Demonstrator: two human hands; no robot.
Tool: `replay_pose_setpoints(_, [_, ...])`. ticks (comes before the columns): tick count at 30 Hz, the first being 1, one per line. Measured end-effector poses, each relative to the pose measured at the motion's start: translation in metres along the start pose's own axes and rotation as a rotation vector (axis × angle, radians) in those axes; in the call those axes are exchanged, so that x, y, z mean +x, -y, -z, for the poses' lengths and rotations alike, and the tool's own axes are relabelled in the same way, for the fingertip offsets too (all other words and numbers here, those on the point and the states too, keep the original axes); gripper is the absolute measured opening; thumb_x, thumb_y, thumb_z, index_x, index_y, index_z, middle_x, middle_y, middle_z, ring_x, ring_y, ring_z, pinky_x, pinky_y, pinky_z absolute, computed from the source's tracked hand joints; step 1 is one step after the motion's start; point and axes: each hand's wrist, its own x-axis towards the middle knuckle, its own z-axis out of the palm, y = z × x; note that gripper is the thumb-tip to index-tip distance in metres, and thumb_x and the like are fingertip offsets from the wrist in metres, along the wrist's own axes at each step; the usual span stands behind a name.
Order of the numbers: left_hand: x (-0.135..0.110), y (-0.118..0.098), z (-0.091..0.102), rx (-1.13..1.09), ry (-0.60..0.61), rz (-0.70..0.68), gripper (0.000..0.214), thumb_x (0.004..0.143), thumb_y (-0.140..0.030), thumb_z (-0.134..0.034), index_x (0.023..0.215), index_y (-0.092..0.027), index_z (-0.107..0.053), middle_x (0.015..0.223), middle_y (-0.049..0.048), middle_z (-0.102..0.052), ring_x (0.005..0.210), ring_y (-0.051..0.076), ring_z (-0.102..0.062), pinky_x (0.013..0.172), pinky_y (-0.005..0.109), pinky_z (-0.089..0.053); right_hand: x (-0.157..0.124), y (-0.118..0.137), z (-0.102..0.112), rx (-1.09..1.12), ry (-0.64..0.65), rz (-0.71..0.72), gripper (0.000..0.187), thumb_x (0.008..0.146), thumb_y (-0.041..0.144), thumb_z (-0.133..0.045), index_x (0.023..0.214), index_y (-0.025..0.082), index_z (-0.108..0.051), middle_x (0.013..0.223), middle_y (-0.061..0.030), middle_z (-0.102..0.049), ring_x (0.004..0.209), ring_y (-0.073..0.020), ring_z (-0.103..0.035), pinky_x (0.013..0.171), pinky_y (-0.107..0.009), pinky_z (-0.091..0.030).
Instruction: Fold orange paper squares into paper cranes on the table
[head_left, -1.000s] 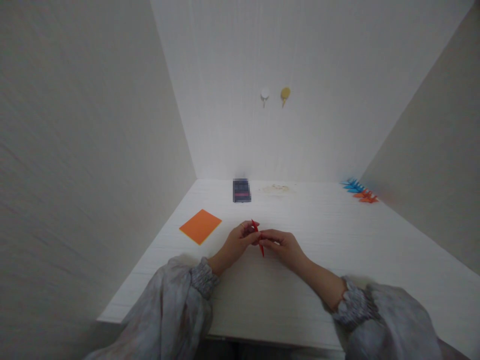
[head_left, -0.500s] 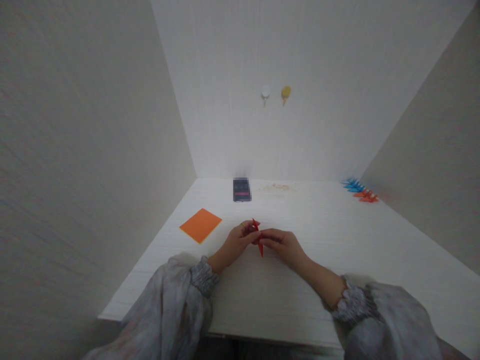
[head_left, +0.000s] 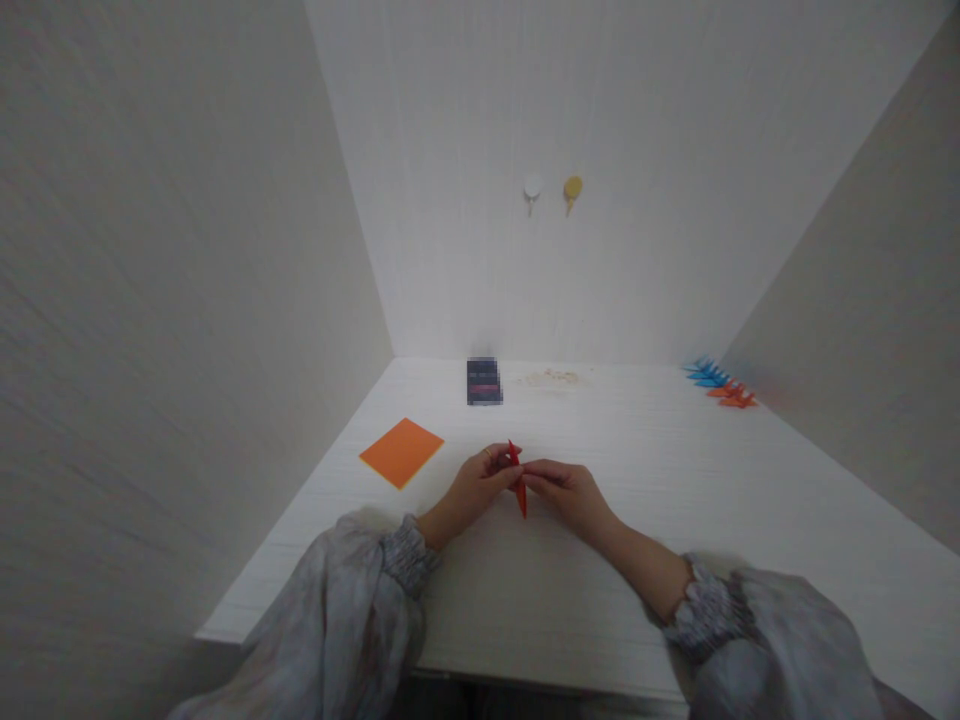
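Observation:
A small folded red paper piece [head_left: 517, 480] stands narrow and upright over the white table [head_left: 675, 500], pinched between both hands. My left hand [head_left: 476, 485] grips it from the left with closed fingers. My right hand [head_left: 568, 492] pinches it from the right, fingertips meeting the left hand's. Most of the paper is hidden by the fingers; only its top tip and lower point show.
An orange paper stack [head_left: 401, 451] lies to the left. A dark small box [head_left: 484, 381] stands near the back wall. Several blue and orange folded paper figures [head_left: 720, 383] line the far right. Two round hooks [head_left: 551, 189] hang on the back wall. Walls close in on three sides.
The hands and red paper have barely shifted; the fingers have adjusted slightly on the fold.

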Motion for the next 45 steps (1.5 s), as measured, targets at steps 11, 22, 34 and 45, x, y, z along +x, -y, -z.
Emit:
replay_pose_setpoints(11, [-0.002,-0.004,-0.002,0.014,-0.002,-0.010,0.036,0.067,-0.032,-0.063,0.095,-0.013,-0.052,0.070,-0.0002,-0.054,0.065,0.010,-0.053,0.064,0.025,-0.043,0.000,-0.001,0.000,0.041,-0.014,-0.048,0.020,0.068,0.031,-0.061,0.085,0.022,-0.068,0.085,-0.0020,-0.069,0.082,-0.0194,-0.062,0.082,-0.035,-0.045])
replay_pose_setpoints(22, [-0.004,-0.011,-0.004,-0.011,-0.012,-0.006,0.036,0.066,-0.032,-0.063,0.094,-0.012,-0.054,0.065,-0.0018,-0.052,0.061,0.009,-0.050,0.062,0.024,-0.041,0.000,-0.009,-0.003,0.205,-0.001,-0.066,0.022,0.067,0.033,-0.063,0.085,0.022,-0.069,0.083,-0.0020,-0.069,0.081,-0.0188,-0.063,0.083,-0.036,-0.046])
replay_pose_setpoints(34, [-0.003,-0.005,-0.001,0.014,-0.001,-0.019,0.035,0.068,-0.032,-0.062,0.096,-0.012,-0.054,0.066,-0.0008,-0.053,0.062,0.009,-0.051,0.062,0.023,-0.041,0.000,-0.006,-0.002,0.202,0.015,-0.064,0.023,0.070,0.035,-0.060,0.086,0.022,-0.068,0.080,-0.0022,-0.069,0.081,-0.0190,-0.063,0.082,-0.036,-0.047])
replay_pose_setpoints(45, [-0.002,-0.004,-0.001,-0.005,-0.001,-0.020,0.037,0.066,-0.033,-0.063,0.096,-0.012,-0.055,0.066,-0.0006,-0.054,0.061,0.009,-0.051,0.061,0.024,-0.042,0.000,-0.005,-0.002,0.220,0.016,-0.073,0.021,0.069,0.034,-0.061,0.086,0.023,-0.068,0.085,-0.0021,-0.069,0.081,-0.0188,-0.063,0.083,-0.036,-0.046])
